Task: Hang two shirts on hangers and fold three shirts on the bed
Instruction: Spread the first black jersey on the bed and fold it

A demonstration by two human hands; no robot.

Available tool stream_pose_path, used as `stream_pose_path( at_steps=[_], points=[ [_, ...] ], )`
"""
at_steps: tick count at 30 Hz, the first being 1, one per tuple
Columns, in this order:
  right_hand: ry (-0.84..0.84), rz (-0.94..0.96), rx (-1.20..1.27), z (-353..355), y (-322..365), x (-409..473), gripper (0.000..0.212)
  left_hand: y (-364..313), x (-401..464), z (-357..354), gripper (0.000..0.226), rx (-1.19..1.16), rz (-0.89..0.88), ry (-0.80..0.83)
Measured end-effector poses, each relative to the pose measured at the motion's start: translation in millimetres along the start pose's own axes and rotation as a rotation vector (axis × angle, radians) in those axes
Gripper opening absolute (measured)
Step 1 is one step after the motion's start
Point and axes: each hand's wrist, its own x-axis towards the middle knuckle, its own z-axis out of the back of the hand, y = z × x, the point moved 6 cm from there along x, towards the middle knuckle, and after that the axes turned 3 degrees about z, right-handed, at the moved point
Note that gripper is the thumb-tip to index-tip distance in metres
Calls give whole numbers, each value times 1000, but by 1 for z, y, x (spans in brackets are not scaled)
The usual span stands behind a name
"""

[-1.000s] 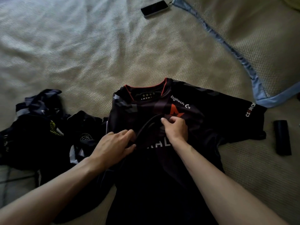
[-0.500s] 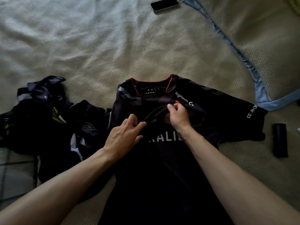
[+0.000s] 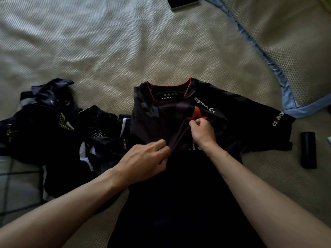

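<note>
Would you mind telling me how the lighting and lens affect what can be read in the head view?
Head view: dim light; the black jersey loses detail in its lower half, though the logos near the right hand read clearly. Wide-angle distortion bends the blanket's blue trim. The dark shirt pile blurs together.

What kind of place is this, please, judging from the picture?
Most likely a bedroom: the black jersey lies spread on a bed with a textured beige cover. A heap of dark shirts sits beside it, and a phone rests farther up the cover.
</note>
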Motion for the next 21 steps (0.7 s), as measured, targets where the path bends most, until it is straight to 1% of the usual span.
stream_pose_path(
  at_steps=[2, 3, 4, 6, 7, 9, 10, 12, 14, 15, 18, 20, 21],
  points=[
    [-24, 32, -89, 1, -1, -4, 27, -7, -3, -1, 20, -20, 7, 96],
    [-40, 44, -98, 3, -1, -5, 28, -3, -1, 2, 23, -33, 54, 100],
    [-57, 61, -79, 5, 0, -6, 29, 5, 3, 7, 24, -44, 120, 69],
    [-65, 43, 44, 6, 0, -8, 35, 35, 17, 15, 20, -12, 271, 12],
    [-54, 6, 132, 5, -2, -9, 37, 53, 28, 17, 21, 16, 342, 5],
    [-13, -57, 302, 3, -7, -11, 36, 85, 52, 22, 38, 87, 411, 38],
    [4, -89, 387, 1, -9, -11, 35, 97, 65, 25, 49, 127, 408, 77],
    [-29, -125, 480, -1, -15, -11, 32, 116, 90, 27, 70, 189, 375, 193],
    [-94, -138, 536, -3, -17, -10, 23, 128, 113, 24, 78, 242, 344, 325],
    [-126, -150, 557, -5, -18, -9, 19, 133, 123, 22, 78, 267, 334, 375],
    [-275, -187, 573, 1, -16, -11, 23, 135, 146, 19, 69, 435, 291, 453],
    [-365, -153, 577, 16, -11, -9, 22, 130, 152, 19, 71, 565, 197, 502],
    [-398, -122, 574, 28, -7, -9, 19, 128, 153, 20, 68, 596, 163, 529]
  ],
)
